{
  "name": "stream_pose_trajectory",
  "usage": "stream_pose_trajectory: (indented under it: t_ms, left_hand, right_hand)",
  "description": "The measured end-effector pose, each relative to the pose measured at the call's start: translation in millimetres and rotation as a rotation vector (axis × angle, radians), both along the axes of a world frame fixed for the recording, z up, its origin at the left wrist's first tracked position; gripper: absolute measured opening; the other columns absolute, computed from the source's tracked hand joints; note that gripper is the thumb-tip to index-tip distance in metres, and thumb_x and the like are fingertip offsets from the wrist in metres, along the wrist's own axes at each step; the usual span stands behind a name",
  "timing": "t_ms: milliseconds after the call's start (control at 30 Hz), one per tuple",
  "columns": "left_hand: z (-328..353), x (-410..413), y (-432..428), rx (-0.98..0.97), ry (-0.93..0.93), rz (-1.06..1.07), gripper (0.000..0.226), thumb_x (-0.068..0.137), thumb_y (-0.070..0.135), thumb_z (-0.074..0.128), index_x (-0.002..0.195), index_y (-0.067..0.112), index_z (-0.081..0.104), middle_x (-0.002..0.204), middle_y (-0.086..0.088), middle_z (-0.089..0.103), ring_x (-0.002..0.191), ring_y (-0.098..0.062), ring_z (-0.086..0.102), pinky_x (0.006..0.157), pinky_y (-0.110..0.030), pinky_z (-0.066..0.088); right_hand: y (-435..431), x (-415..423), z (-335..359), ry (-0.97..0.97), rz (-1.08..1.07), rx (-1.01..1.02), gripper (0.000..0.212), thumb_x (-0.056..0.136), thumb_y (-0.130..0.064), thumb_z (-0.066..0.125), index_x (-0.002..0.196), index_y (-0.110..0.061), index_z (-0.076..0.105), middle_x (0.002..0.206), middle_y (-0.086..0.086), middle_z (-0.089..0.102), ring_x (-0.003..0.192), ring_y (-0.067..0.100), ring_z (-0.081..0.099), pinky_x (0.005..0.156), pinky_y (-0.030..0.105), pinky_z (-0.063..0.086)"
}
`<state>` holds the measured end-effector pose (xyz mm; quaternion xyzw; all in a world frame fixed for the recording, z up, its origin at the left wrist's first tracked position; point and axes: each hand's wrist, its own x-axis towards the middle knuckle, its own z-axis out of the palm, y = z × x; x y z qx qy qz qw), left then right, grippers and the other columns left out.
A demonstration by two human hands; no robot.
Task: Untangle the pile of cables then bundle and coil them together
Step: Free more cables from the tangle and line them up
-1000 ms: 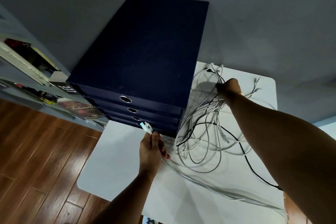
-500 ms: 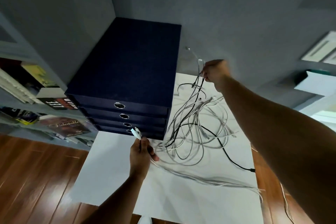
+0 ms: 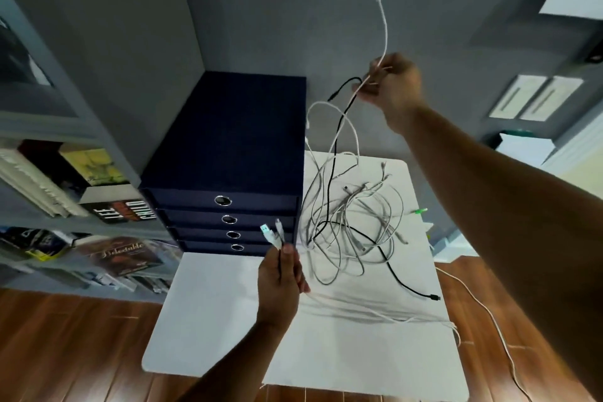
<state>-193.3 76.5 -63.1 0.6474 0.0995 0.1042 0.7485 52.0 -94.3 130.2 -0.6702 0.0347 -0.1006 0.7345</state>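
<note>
Where the bookshelf fills the left edge, books lie stacked and leaning, and beside it a navy drawer box with four ringed pulls stands on the back left of the white table. In front of the box the left hand is raised, thumb and fingers pinching two white cable ends whose plugs point up and slightly left. Their cords run down through the hand and trail rightward, low across the tabletop, as a pale flat band.

Right of the box lies the pile of cables, a loose tangle of thin white and grey loops on the table's back right half. One black cable threads through it, its free run slanting down to a plug near the table's right edge.

Several strands rise steeply from the pile to the right hand, held high before the grey wall, its fingers curled around a white cord and the black one. Above that hand a white cable tip stands nearly upright, gently curved, plug topmost. Another white cord trails over the wooden floor at the right.
</note>
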Motion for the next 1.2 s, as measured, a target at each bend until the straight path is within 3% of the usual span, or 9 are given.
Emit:
stream_pose_trajectory:
  t_ms: [200,367,567,733,867,933,1033,1133,1200]
  left_hand:
    - [40,14,-23,-0.030,-0.111,-0.130,0.035,0.108,0.021,0.039,0.077,0.005,0.045,0.057,-0.005,0.043,0.048,-0.022,0.041,0.045,-0.034,0.044]
    - [54,35,-33,0.015,-0.167,-0.157,0.031,0.108,0.022,0.039,0.087,0.009,0.058,0.061,-0.009,0.050,0.053,-0.024,0.048,0.049,-0.038,0.051]
    - [55,58,-45,0.019,-0.101,-0.124,0.031,0.108,0.023,0.041,0.083,0.018,0.060,0.056,0.009,0.037,0.049,-0.011,0.035,0.048,-0.027,0.033]
    - [54,75,-51,0.156,-0.103,-0.052,0.021,0.097,0.042,0.059,0.091,0.023,0.064,0.058,0.006,0.044,0.054,-0.018,0.041,0.051,-0.042,0.041]
    - [59,90,-58,0.189,-0.066,-0.079,0.022,0.094,0.031,0.068,0.112,0.017,0.067,0.067,0.008,0.060,0.049,-0.003,0.053,0.051,-0.025,0.045]
    - [63,94,-62,0.210,-0.044,-0.113,0.015,0.095,0.022,0.068,0.107,0.013,0.068,0.069,0.004,0.063,0.045,-0.001,0.054,0.048,-0.015,0.042]
    - [66,99,-66,0.267,-0.037,-0.116,0.010,0.094,0.016,0.067,0.085,0.013,0.070,0.055,0.011,0.059,0.044,-0.002,0.050,0.047,-0.016,0.038]
    - [63,101,-66,0.276,-0.027,-0.077,0.029,0.097,0.030,0.061,0.070,0.025,0.071,0.049,0.014,0.056,0.052,-0.007,0.052,0.061,-0.028,0.042]
    - [58,104,-66,0.148,-0.006,-0.081,0.037,0.094,0.048,0.054,0.067,0.029,0.070,0.046,0.011,0.048,0.051,-0.012,0.043,0.064,-0.038,0.037]
  right_hand:
    - [3,-18,-16,0.097,0.019,-0.019,0.021,0.096,0.007,0.040,0.090,-0.010,0.051,0.076,0.015,0.058,0.062,0.030,0.065,0.074,0.052,0.060]
    - [-1,-53,-54,0.162,0.109,0.000,0.019,0.099,0.002,0.043,0.091,-0.010,0.054,0.068,0.012,0.060,0.052,0.021,0.066,0.055,0.031,0.055]
    - [-11,-91,-89,0.224,0.164,-0.091,0.016,0.101,-0.004,0.047,0.105,-0.006,0.062,0.068,0.008,0.057,0.051,0.018,0.063,0.055,0.027,0.049]
    - [-19,-116,-105,0.203,0.296,-0.258,0.023,0.100,-0.005,0.050,0.103,-0.012,0.071,0.071,0.013,0.059,0.055,0.019,0.057,0.053,0.024,0.046]
    - [-24,-127,-113,0.184,0.368,-0.347,0.018,0.096,-0.002,0.056,0.087,-0.002,0.072,0.068,0.015,0.062,0.057,0.022,0.055,0.050,0.024,0.044]
    - [-26,-131,-117,0.178,0.398,-0.401,0.016,0.093,-0.001,0.059,0.083,0.007,0.069,0.070,0.019,0.064,0.060,0.024,0.054,0.054,0.028,0.045]
    - [-30,-136,-124,0.190,0.421,-0.389,0.012,0.088,0.005,0.060,0.082,0.004,0.070,0.068,0.010,0.067,0.061,0.021,0.056,0.060,0.029,0.048]
    - [-37,-139,-131,0.184,0.350,-0.366,0.018,0.083,0.001,0.072,0.087,-0.016,0.074,0.079,0.000,0.071,0.070,0.009,0.061,0.068,0.020,0.050]
    - [-47,-140,-142,0.156,0.310,-0.577,0.022,0.078,-0.007,0.080,0.090,-0.025,0.075,0.090,-0.008,0.067,0.077,0.002,0.058,0.073,0.018,0.046]
